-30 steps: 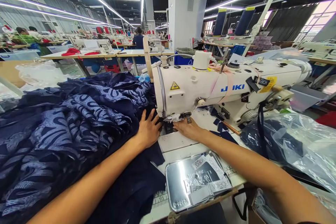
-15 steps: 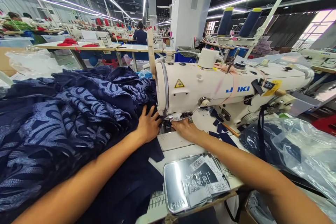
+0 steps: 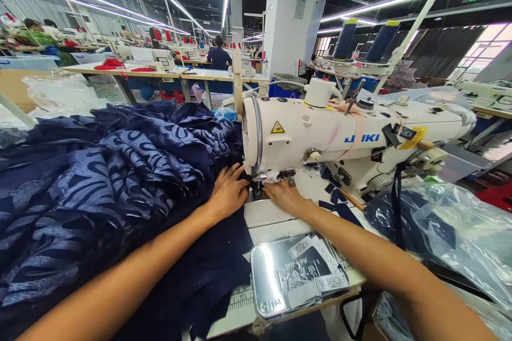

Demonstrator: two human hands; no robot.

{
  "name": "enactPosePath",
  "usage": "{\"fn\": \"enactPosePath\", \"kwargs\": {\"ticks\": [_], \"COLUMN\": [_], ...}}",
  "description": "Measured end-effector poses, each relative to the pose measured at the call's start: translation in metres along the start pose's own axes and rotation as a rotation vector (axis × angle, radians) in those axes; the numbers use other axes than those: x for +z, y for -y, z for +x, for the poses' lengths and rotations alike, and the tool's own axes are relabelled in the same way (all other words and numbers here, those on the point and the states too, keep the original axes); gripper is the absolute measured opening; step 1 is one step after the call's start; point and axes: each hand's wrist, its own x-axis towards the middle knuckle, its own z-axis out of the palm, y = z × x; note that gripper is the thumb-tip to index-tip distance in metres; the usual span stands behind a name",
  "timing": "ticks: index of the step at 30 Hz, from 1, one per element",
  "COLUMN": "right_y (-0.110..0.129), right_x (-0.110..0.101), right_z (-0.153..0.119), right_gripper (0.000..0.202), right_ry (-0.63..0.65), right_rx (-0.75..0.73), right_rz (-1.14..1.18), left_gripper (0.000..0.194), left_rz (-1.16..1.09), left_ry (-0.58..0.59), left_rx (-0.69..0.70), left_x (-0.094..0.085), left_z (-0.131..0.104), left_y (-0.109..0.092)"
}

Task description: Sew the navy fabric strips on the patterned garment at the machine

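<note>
A white sewing machine (image 3: pixel 332 128) marked JUKI stands ahead of me. Beneath its needle end lies a small dark piece with pale print (image 3: pixel 257 192), perhaps a label. My left hand (image 3: pixel 229 192) rests on navy fabric (image 3: pixel 224 245) just left of the needle, fingers stretched forward and thumb side near the foot. From the other side, my right hand (image 3: pixel 285 196) reaches in with its fingers drawn together at the presser foot; machine parts partly cover the fingertips, and what they pinch is unclear. A large heap of navy patterned garments (image 3: pixel 120 170) fills the left side.
A metal tin lid (image 3: pixel 266 277) carrying several printed labels (image 3: pixel 320 266) lies in front of the machine. Navy scraps (image 3: pixel 334 194) and an orange-brown stick (image 3: pixel 352 200) are to the right, near a clear plastic bag (image 3: pixel 460 224). Workers and other machines appear farther back.
The fingers of my left hand have drawn closer together and lie nearer the needle. My right hand stays at the presser foot. The view has shifted slightly.
</note>
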Motion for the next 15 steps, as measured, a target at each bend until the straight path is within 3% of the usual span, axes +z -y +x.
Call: {"fn": "enactPosePath", "kwargs": {"ticks": [2, 4, 6, 8, 11, 15], "right_y": [-0.002, -0.003, -0.004, -0.004, -0.002, 0.003], "right_x": [0.004, 0.009, 0.013, 0.013, 0.006, -0.011], "right_z": [-0.001, -0.001, -0.001, 0.000, 0.000, -0.009], "right_gripper": [0.032, 0.032, 0.033, 0.033, 0.031, 0.027], "right_ry": [0.003, -0.014, -0.037, -0.045, -0.015, 0.010], "right_rx": [0.003, 0.016, 0.015, 0.000, -0.012, -0.041], "right_rz": [0.027, 0.032, 0.025, 0.022, 0.013, -0.008], "left_gripper": [0.029, 0.027, 0.026, 0.032, 0.034, 0.031], "left_rz": [-0.190, -0.290, -0.253, -0.164, -0.024, 0.177], "left_ry": [-0.124, -0.136, 0.029, 0.168, 0.302, 0.415], "left_rx": [-0.044, 0.021, 0.175, 0.222, 0.216, 0.242], "left_x": [-0.008, -0.019, -0.029, -0.036, -0.043, -0.046], "left_z": [-0.022, -0.051, -0.077, -0.093, -0.094, -0.074], "left_y": [0.001, 0.003, 0.005, 0.005, -0.001, -0.016]}}
